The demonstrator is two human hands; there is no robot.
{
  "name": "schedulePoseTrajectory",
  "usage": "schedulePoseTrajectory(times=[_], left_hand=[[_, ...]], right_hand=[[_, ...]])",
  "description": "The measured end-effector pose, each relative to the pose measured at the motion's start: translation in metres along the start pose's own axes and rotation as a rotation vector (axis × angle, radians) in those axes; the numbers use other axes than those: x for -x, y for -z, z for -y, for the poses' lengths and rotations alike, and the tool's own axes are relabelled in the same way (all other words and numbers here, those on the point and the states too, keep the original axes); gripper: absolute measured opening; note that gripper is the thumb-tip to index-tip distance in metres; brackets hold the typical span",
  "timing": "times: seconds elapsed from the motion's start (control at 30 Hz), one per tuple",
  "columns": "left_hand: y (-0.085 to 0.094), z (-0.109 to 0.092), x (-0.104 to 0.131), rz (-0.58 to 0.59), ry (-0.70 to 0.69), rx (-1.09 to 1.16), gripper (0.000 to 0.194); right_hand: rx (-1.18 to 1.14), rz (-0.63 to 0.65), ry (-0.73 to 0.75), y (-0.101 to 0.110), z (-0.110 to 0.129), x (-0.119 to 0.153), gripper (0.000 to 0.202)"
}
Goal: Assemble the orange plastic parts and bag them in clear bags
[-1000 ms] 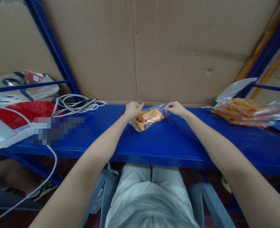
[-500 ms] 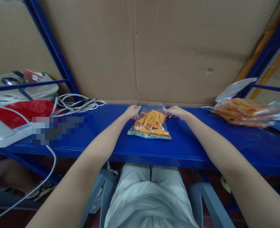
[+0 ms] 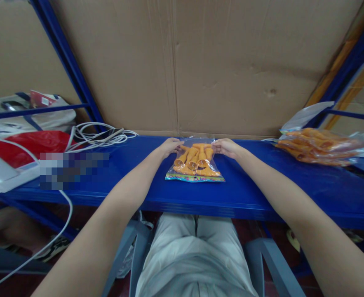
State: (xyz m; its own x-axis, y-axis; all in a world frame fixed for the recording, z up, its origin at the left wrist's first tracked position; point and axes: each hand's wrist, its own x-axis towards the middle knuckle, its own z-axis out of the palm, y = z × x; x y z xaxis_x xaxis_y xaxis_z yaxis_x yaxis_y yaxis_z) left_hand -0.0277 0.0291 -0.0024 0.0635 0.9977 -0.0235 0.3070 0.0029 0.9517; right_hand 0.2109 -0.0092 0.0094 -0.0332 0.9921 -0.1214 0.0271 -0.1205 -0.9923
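Observation:
A clear plastic bag (image 3: 197, 140) lies on the blue tabletop in front of me, its colourful printed edge (image 3: 194, 178) toward me. Inside are several orange, flared, horn-like pieces (image 3: 192, 159); their exact kind does not show. My left hand (image 3: 171, 146) is closed at the bag's upper left edge, thumb and fingers pinching the plastic. At the upper right edge, my right hand (image 3: 226, 147) pinches the plastic in the same way.
More orange pieces in clear bags (image 3: 318, 144) lie at the right. Coiled white cables (image 3: 101, 136), a red bag (image 3: 39, 142) and a white power strip (image 3: 11, 173) sit at the left. Cardboard (image 3: 215, 70) stands behind the blue table (image 3: 246, 194). Another person's leg (image 3: 8, 227) shows lower left.
Both hands have closed in on the bag's upper edges. The bag looks flatter and more spread, and the orange pieces inside have shifted slightly.

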Motion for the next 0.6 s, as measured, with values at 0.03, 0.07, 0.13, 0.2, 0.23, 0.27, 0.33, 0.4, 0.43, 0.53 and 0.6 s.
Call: schedulePoseTrajectory(times=[0.03, 0.07, 0.13, 0.2, 0.23, 0.27, 0.33, 0.4, 0.43, 0.53, 0.6], left_hand=[[0.001, 0.000, -0.001, 0.002, 0.000, 0.012, 0.005], [0.001, 0.000, -0.001, -0.008, 0.004, 0.023, 0.007], [0.001, 0.000, -0.001, -0.048, 0.021, 0.050, 0.013], [-0.001, -0.002, 0.000, -0.081, 0.036, 0.088, 0.018], [-0.002, -0.002, 0.001, -0.092, 0.038, 0.108, 0.020], [-0.003, -0.003, 0.003, -0.097, 0.037, 0.127, 0.022], [-0.003, -0.004, 0.006, -0.089, 0.026, 0.161, 0.024], [-0.003, -0.005, 0.008, -0.063, 0.012, 0.185, 0.023], [-0.002, -0.005, 0.010, -0.045, 0.005, 0.193, 0.023], [-0.001, -0.005, 0.011, -0.010, -0.008, 0.199, 0.023], [0.000, -0.006, 0.012, -0.013, -0.009, 0.194, 0.022]], right_hand=[[0.000, 0.012, -0.010, 0.000, 0.000, 0.000, 0.027], [0.002, 0.022, -0.022, 0.000, 0.001, 0.000, 0.027], [0.009, 0.035, -0.051, 0.000, 0.001, 0.001, 0.029], [0.015, 0.035, -0.078, 0.000, 0.001, 0.002, 0.030], [0.015, 0.031, -0.084, 0.000, 0.001, 0.002, 0.030], [0.011, 0.025, -0.082, 0.000, 0.001, 0.002, 0.029], [-0.005, 0.012, -0.058, 0.001, -0.001, 0.001, 0.027], [-0.016, 0.006, -0.021, 0.001, -0.003, 0.000, 0.024], [-0.016, 0.007, -0.005, 0.001, -0.004, -0.001, 0.022], [0.003, 0.017, 0.029, 0.002, -0.007, -0.003, 0.025], [0.012, 0.022, 0.050, 0.003, -0.009, -0.005, 0.026]])
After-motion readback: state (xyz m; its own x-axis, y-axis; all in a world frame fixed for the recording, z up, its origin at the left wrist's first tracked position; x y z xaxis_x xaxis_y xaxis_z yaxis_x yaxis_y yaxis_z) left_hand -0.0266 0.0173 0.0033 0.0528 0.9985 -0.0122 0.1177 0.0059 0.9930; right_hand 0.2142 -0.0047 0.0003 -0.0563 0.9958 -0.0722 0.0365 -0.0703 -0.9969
